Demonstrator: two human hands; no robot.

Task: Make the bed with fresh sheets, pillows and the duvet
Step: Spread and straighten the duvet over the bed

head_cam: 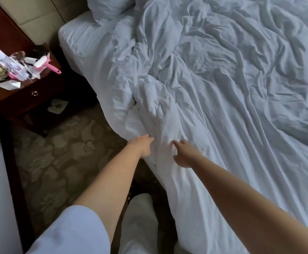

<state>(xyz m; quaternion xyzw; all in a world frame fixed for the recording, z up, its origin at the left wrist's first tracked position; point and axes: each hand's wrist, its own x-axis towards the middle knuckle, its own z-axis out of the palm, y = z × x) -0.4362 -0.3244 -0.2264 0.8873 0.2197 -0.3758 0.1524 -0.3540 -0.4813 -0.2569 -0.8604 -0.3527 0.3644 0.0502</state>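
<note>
Ahead of both hands and off to their right spreads the white duvet (222, 88), rumpled in heavy folds across nearly the whole bed, its near edge spilling over the side where the hands meet it. Beyond the hands, toward the headboard, a strip of fitted sheet (87, 43) lies bare on the mattress corner, and a pillow (109, 6) sits past that, partly under the bunched cloth. Far to the left of the hands stands a dark wooden nightstand (17, 99) cluttered with a pink lint roller (46, 63), a clear bottle and scraps of paper.

The left hand (145, 146) grips the hanging edge of the duvet, fingers curled into the fabric at the bedside. The right hand (183, 154) rests just beside it on top of the cover, fingers loosely bent; whether it pinches any cloth I cannot tell.

As I judge it, the risk is a one-sided pull: tugging only from this edge could drag the bulk off toward the floor, or leave the far side short, since the filling looks bunched unevenly near the head.
</note>
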